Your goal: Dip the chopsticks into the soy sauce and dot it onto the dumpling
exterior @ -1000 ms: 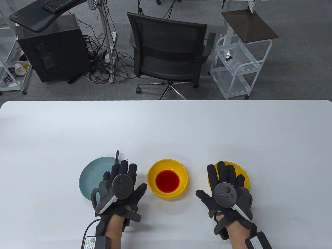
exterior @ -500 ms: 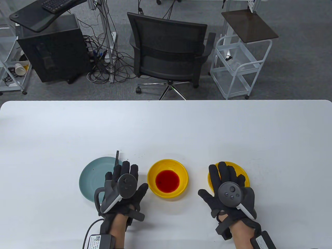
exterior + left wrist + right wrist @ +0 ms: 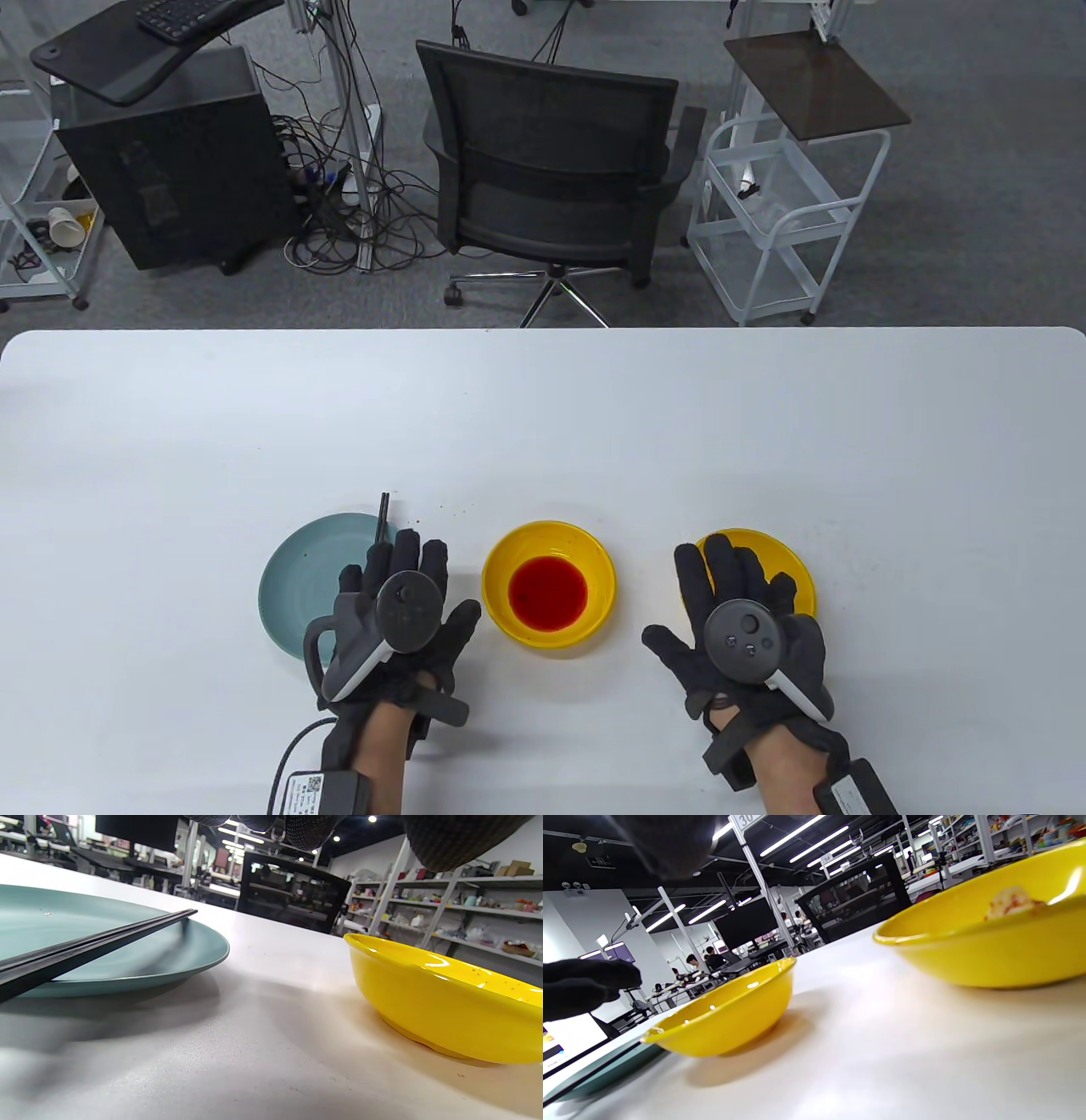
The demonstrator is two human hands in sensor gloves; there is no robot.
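A pair of black chopsticks point(image 3: 382, 516) lies across the right rim of a teal plate point(image 3: 293, 586); they also show in the left wrist view point(image 3: 97, 938). My left hand point(image 3: 405, 567) hovers flat and open above their near part, holding nothing. A yellow bowl point(image 3: 585, 548) with red sauce point(image 3: 547, 592) stands in the middle. My right hand point(image 3: 721, 570) is spread open over a second yellow bowl point(image 3: 793, 564). In the right wrist view, that bowl point(image 3: 988, 942) holds a pale dumpling point(image 3: 1009, 902) with red marks on it.
The white table point(image 3: 543, 407) stretches far beyond the three dishes. A few dark specks point(image 3: 441, 508) lie behind the chopstick tips. A black office chair point(image 3: 551, 161) and a white wire cart point(image 3: 780, 195) stand past the far edge.
Both hands shifted only slightly and stay over the same dishes. The chopsticks and bowls have not moved; nothing was taken hold of.
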